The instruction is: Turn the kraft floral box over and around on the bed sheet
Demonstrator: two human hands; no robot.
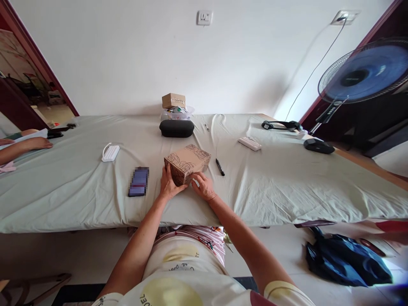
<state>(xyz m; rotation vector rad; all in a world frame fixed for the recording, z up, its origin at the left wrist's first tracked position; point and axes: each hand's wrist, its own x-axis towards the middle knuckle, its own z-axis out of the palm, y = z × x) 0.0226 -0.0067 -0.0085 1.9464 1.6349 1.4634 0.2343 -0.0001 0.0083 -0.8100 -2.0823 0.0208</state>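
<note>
A brown cardboard box (pixel 188 160) with dark scribbled rose drawings rests on the cloth-covered table, turned at an angle to me. My left hand (pixel 170 185) grips its near left side, thumb low along the front and fingers up at the left corner. Against the near right side, my right hand (pixel 203 186) has its fingers bent onto the box's edge; the fingertips are partly hidden. The box looks closed. Just right of it lies a black marker pen (pixel 219 167), and to the left a phone (pixel 139 182) with a blurred screen.
Behind the box are a black case (pixel 177 128), a plastic basket (pixel 188 113) and a small carton (pixel 174 100). White power banks (pixel 249 143) lie to both sides. A headset (pixel 281 125) and fan (pixel 363 76) stand right. Another person's hand (pixel 41 143) rests far left.
</note>
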